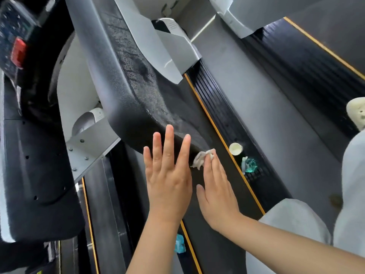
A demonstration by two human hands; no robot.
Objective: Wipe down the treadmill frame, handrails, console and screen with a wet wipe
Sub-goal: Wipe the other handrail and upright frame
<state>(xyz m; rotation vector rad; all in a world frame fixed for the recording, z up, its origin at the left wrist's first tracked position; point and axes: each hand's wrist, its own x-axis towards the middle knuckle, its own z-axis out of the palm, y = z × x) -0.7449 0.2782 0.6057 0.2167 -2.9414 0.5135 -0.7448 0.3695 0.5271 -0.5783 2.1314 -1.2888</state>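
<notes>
Left hand (167,180): open, fingers spread and straight, fingertips at the rounded end of the black textured plastic treadmill handrail (138,91). Right hand (215,190): flat, fingertips pressing a crumpled white wet wipe (201,158) against the handrail's lower edge, just right of the left hand's fingers. Beyond the right hand: white paper cup (236,148) and clear teal wrapper (249,165), on the ribbed black side rail (221,107). Below the left wrist: second teal packet (180,244). Far upper left: red button (18,52) on the console.
</notes>
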